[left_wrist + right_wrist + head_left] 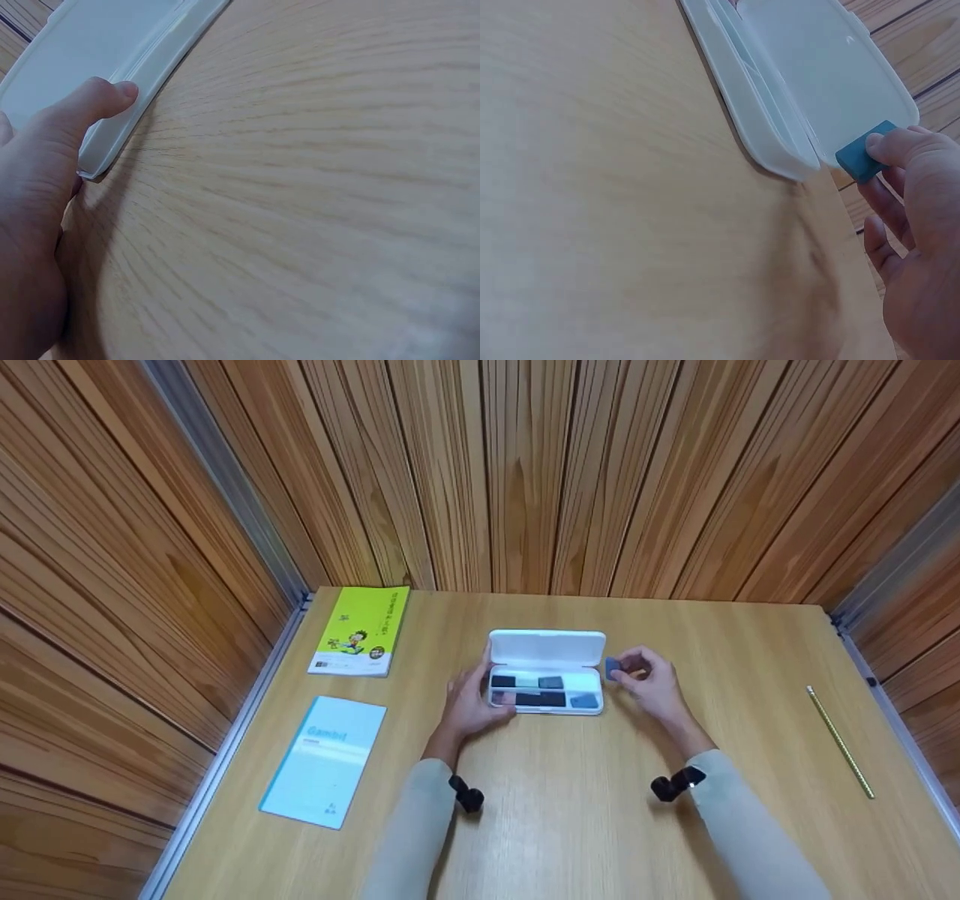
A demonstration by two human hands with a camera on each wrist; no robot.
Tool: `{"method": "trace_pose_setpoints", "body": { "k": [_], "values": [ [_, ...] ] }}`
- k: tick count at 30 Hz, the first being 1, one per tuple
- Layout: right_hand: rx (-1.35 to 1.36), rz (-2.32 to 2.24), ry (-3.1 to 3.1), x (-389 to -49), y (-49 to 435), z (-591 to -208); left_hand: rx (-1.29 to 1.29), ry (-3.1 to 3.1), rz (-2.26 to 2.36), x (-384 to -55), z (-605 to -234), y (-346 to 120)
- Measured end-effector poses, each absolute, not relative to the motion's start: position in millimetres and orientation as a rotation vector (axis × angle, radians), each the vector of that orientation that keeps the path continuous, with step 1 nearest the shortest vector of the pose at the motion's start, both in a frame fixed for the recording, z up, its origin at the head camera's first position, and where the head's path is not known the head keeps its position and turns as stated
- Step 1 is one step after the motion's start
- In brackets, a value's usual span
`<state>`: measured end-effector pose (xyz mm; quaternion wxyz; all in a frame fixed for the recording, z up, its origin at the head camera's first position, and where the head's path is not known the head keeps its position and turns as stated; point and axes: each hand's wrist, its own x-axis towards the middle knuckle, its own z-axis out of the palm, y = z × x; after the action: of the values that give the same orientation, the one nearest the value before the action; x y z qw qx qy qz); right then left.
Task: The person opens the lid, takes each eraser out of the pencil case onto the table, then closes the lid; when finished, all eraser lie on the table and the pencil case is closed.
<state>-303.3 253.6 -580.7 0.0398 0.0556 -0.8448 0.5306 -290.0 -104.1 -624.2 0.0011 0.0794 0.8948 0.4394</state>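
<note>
A white pencil case (546, 709) lies on the table with its lid (547, 647) raised. My left hand (470, 703) grips its left end, the thumb (112, 99) over the front edge. Inside are several blocks, among them a long black one (541, 699), a small black one (503, 682), a grey one (550, 682) and a blue one (584, 701). Just off the right end of the case, my right hand (654, 684) pinches a blue eraser (865, 154) between thumb and fingers, held above the tabletop.
To the left lie a yellow-green book (367, 622) and, nearer me, a light blue notebook (322, 765). A gold pencil-like stick (840, 741) rests at the far right. Wooden panel walls (525, 472) close off the back and both sides of the table.
</note>
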Motion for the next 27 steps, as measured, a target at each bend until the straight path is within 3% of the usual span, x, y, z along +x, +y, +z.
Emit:
{"method": "trace_pose_setpoints", "body": {
  "k": [27],
  "values": [
    [-0.060,1.522,-2.523,-285.8,371.3,-577.1,0.281,2.811,1.375,-292.0,-624.7,-103.8]
  ]
}}
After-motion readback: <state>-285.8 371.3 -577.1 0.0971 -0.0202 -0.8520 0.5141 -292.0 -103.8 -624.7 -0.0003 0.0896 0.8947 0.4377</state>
